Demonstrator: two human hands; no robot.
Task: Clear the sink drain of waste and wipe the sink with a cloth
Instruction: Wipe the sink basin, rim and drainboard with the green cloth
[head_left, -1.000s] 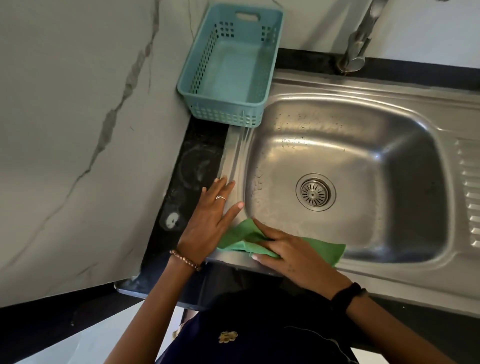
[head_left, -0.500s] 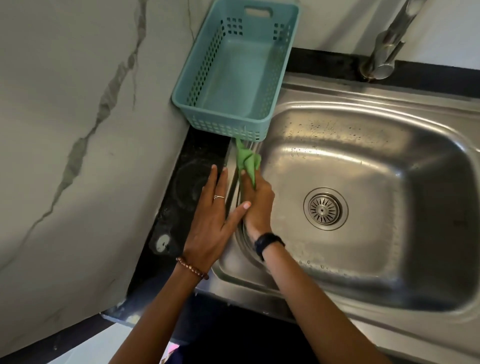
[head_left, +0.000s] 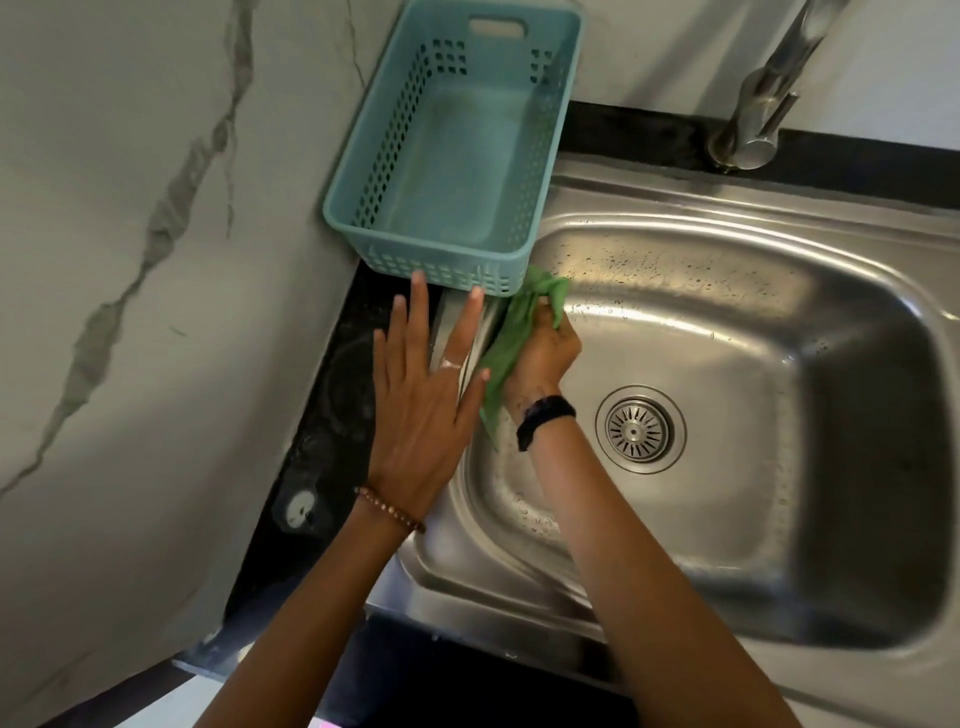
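A stainless steel sink (head_left: 779, 561) fills the right of the view, with a round drain strainer (head_left: 639, 429) in its floor; the strainer looks free of waste. My right hand (head_left: 545, 353) is closed on a green cloth (head_left: 511, 343) and presses it against the sink's left inner wall, near the far left corner. My left hand (head_left: 421, 405) lies flat with fingers spread on the sink's left rim and the black counter, its fingertips touching the front of the teal basket (head_left: 452, 145).
The teal plastic basket stands with nothing in it at the sink's far left corner, against a grey marbled wall (head_left: 130, 260). A steel tap (head_left: 763, 98) rises at the back. A strip of black counter (head_left: 322, 457) runs left of the sink.
My right hand carried the green cloth from the sink's near rim up along the left wall to the far left corner. My left hand slid forward to the basket.
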